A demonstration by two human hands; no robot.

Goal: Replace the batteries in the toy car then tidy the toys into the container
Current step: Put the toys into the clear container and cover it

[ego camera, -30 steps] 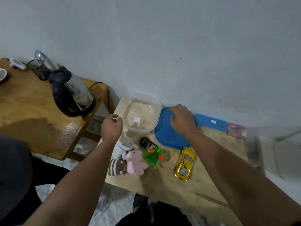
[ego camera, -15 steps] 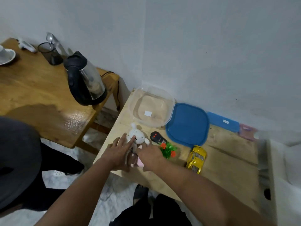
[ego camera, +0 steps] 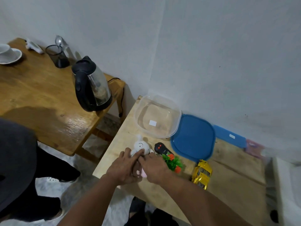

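- Head view, tidying stage: the clear container (ego camera: pixel 158 116) stands open and holds no toys, near the wall on the pale wooden surface (ego camera: pixel 228 176); its blue lid (ego camera: pixel 193 137) lies flat just beside it, to the right.
- Both hands meet over the soft toys at the front edge. The left hand (ego camera: pixel 123 167) lies on the white plush toy (ego camera: pixel 140 146), fingers fairly straight and resting on it rather than wrapped round it. The right hand (ego camera: pixel 154 167) covers a pink plush toy (ego camera: pixel 143 174); its fingers curve downward, but whether they grip cannot be told.
- Untouched on the surface: the black remote (ego camera: pixel 160 148), the small artificial plant (ego camera: pixel 173 162) and the yellow toy car (ego camera: pixel 202 174), which lies well apart from the container.
- Judgement: no toy is packed yet, so all of the tidying is left; whether the car's batteries are replaced cannot be told.
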